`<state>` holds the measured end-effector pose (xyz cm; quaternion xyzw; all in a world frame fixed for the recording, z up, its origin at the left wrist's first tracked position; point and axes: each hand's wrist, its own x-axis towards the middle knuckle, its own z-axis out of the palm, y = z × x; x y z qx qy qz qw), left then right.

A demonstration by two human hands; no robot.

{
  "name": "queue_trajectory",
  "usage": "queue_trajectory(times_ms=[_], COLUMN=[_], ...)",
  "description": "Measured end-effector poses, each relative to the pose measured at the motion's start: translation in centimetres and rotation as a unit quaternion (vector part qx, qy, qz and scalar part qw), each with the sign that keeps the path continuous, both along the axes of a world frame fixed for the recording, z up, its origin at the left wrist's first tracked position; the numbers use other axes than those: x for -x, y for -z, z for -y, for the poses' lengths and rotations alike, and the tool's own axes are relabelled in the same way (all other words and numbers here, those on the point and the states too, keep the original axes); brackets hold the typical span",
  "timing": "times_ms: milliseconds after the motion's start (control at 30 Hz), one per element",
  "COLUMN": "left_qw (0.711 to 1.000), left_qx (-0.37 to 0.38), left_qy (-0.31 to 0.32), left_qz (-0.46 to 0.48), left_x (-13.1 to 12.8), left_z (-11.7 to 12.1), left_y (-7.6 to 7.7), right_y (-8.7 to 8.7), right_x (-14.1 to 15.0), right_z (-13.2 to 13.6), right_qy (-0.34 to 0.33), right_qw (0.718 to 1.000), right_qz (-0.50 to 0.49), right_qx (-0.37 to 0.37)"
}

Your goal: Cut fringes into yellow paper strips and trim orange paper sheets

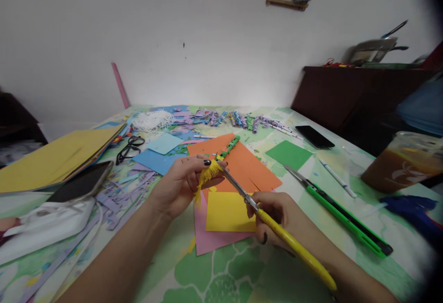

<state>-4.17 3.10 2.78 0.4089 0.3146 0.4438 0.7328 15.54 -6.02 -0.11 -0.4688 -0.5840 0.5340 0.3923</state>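
My left hand (180,180) pinches a strip of yellow fringed paper (208,173) near its top, and the fringe hangs over the fingers. A green paper-wrapped stick (230,147) with cut bits along it slants up just behind the yellow strip. In my right hand (280,215) are yellow-handled scissors (294,243), seen nearly edge-on, with the metal tip touching or very close to the yellow fringe. Under the hands lie an orange sheet (249,169), a yellow sheet (228,213) and a pink sheet (211,240).
A green utility knife (346,217), a blue glue gun (411,213) and a cup of brown drink (398,164) are at right. Paper scraps, glasses (129,148) and a phone (83,180) lie at left. Curled paper pieces (235,119) line the back.
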Motion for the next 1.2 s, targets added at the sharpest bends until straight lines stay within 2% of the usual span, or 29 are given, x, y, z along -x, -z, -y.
queue_trajectory(times_ms=[1200], left_qw=[0.999], left_qx=[-0.025], left_qy=[0.001], left_qz=[-0.029], left_x=[-0.19], left_z=[-0.34], left_y=[0.37], right_y=[0.58], right_x=[-0.28], right_z=[-0.1], right_qy=[0.002], right_qw=[1.0], right_qz=[0.016], right_qx=[0.0])
